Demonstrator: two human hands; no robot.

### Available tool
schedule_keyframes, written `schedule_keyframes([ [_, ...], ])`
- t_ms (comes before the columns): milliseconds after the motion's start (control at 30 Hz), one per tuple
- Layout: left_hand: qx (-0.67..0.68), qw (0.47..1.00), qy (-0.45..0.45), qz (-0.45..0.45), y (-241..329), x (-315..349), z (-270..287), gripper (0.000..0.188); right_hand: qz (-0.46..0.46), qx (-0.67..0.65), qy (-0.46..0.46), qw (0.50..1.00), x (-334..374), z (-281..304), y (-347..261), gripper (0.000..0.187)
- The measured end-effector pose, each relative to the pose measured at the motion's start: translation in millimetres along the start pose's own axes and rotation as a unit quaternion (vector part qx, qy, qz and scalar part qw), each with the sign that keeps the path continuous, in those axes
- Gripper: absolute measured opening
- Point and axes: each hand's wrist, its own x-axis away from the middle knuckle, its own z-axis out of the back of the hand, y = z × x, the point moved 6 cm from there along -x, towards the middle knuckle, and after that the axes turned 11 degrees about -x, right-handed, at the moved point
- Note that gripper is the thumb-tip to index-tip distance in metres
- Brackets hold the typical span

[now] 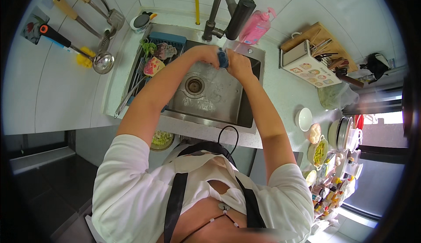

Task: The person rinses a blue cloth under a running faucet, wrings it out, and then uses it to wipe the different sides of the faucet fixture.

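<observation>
Above the far part of the steel sink (206,104), my left hand (208,57) and my right hand (239,65) meet just below the faucet (215,21). Both are closed around a bunched dark blue cloth (222,58), which shows only in the gap between them. The rest of it is hidden in my fingers. The cloth hangs clear of the basin floor, over the area right of the drain (194,85).
A blue rack (169,39) with sponges and greens fills the sink's left side, partly behind my left arm. A pink pump bottle (256,27) stands behind the sink. To the right are a knife holder (307,65), a white bowl (304,119) and crowded dishes. Utensils hang left.
</observation>
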Motion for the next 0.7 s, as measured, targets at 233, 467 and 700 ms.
schedule_keyframes([
  [233, -0.269, 0.939, 0.205, 0.056, 18.7, 19.8, -3.6, 0.022, -0.082, -0.058, 0.000, 0.995, 5.7, -12.9, 7.7, 0.024],
  [467, -0.269, 0.887, 0.372, -0.047, 19.5, 35.9, -25.2, 0.022, -0.183, -0.343, -0.041, 0.921, 25.5, -53.4, 28.3, 0.035],
  [700, -0.207, 0.895, 0.380, 0.110, -14.7, 53.3, -37.5, 0.034, -0.231, -0.560, -0.139, 0.783, 24.7, -74.4, 56.0, 0.045],
])
